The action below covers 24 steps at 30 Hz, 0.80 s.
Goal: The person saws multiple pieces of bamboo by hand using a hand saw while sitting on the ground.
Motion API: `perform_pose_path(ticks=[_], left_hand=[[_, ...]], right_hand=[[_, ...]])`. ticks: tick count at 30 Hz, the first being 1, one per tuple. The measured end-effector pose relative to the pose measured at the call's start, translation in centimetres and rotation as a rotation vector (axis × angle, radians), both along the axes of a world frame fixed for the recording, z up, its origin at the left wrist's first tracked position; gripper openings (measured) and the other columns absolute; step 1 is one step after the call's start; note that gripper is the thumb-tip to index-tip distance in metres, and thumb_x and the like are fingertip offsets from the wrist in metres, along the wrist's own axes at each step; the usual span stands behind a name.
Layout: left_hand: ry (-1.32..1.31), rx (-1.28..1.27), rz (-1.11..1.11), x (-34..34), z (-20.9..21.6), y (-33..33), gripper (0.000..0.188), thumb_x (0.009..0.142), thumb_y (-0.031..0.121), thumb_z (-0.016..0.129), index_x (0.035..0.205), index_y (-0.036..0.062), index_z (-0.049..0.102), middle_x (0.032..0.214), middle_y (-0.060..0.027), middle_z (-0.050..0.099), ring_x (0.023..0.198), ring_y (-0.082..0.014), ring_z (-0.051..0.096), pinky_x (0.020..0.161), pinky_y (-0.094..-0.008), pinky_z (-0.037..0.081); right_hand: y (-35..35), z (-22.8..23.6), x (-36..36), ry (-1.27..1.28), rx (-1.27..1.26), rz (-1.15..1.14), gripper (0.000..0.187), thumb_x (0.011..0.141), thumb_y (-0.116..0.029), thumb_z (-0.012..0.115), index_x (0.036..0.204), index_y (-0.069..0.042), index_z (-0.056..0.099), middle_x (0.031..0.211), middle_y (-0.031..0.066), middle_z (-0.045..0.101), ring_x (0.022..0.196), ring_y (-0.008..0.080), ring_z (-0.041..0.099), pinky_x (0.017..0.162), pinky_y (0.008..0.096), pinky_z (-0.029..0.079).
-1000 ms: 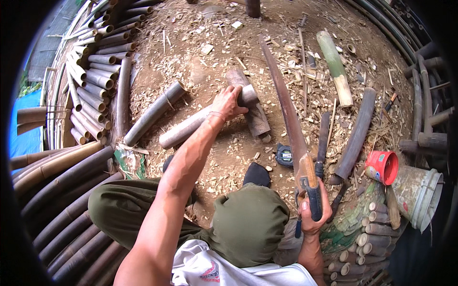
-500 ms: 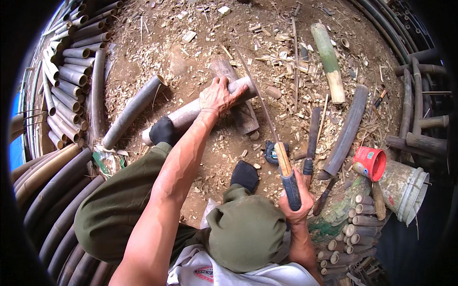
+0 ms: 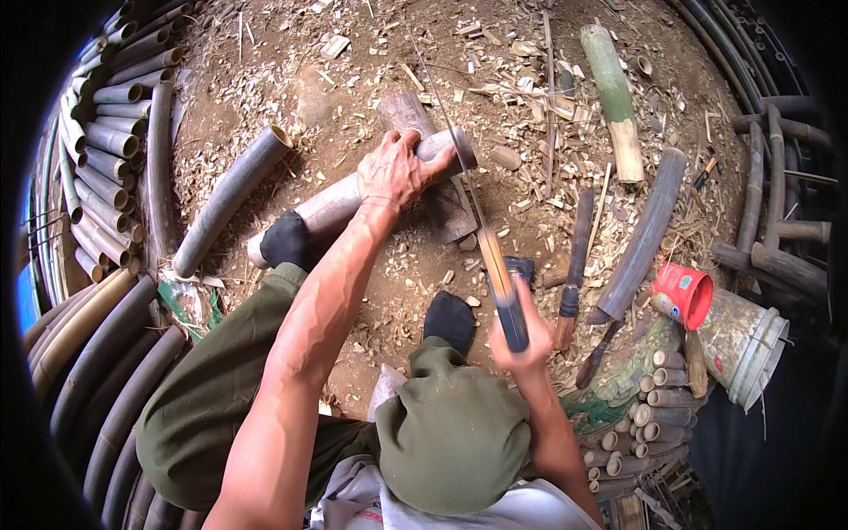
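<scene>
My left hand [image 3: 393, 170] is closed over a thick bamboo pole [image 3: 334, 201] and presses it down near its right end. This pole lies slanted across a short wooden block [image 3: 452, 215] on the ground. A dark-socked foot [image 3: 286, 238] rests against its lower left end. In my right hand [image 3: 521, 331], slightly blurred, is the wood-and-black handle of a handsaw [image 3: 497, 269]. The saw's long thin blade crosses the pole close to its right end, just beyond my left fingers. Whether the teeth have cut into the bamboo cannot be made out.
Bamboo lengths [image 3: 234, 203] lie left and right, with stacks at the left edge. A machete-like blade [image 3: 579, 238], a dark box-shaped thing [image 3: 519, 269], a red can [image 3: 685, 296] and a dirty white bucket [image 3: 751, 344] are at right. Wood chips litter the dirt.
My right hand has pushed forward and a little left, sliding the saw farther across the pole. My left hand keeps its hold. The whole view has shifted slightly.
</scene>
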<state>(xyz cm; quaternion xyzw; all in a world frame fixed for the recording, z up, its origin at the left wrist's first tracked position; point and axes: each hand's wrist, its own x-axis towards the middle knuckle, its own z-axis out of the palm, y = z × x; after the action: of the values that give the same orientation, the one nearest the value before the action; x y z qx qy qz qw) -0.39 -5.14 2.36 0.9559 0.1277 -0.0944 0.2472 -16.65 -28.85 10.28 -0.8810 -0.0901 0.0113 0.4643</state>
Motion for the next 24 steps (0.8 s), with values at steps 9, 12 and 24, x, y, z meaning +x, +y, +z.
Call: perform_pose_path(ticks=[9,12,24], left_hand=[[-0.115,0.002,-0.211,-0.7,-0.6,1.4,0.07,0.076,0.07,0.063,0.112,0.0103,0.059,0.109,-0.0161,0.061,0.097,-0.0358,0.066,0.081,-0.0438,0.054],[-0.061,0.027,-0.285,-0.3,-0.3,1.0,0.069,0.068,0.052,0.078,0.118,0.0111,0.053,0.115,-0.016,0.057,0.103,-0.0366,0.064,0.083,-0.046,0.054],[0.008,0.05,-0.25,-0.8,-0.8,0.6,0.069,0.063,0.039,0.085,0.117,0.0109,0.053,0.118,-0.016,0.055,0.105,-0.0372,0.063,0.085,-0.0456,0.053]], right_hand=[[-5.9,4.9,-10.0,0.028,-0.297,0.011,0.046,0.081,-0.006,0.061,0.123,0.014,0.057,0.095,0.0228,0.071,0.072,0.0285,0.073,0.065,0.0346,0.057],[-3.4,0.3,-5.2,0.025,-0.352,-0.032,0.049,0.078,-0.002,0.063,0.125,0.011,0.057,0.081,0.0193,0.07,0.061,0.0237,0.07,0.056,0.0345,0.054],[-5.9,5.1,-11.0,0.159,-0.291,-0.006,0.047,0.08,-0.005,0.059,0.122,0.016,0.056,0.09,0.0216,0.072,0.075,0.0298,0.073,0.067,0.0366,0.058]])
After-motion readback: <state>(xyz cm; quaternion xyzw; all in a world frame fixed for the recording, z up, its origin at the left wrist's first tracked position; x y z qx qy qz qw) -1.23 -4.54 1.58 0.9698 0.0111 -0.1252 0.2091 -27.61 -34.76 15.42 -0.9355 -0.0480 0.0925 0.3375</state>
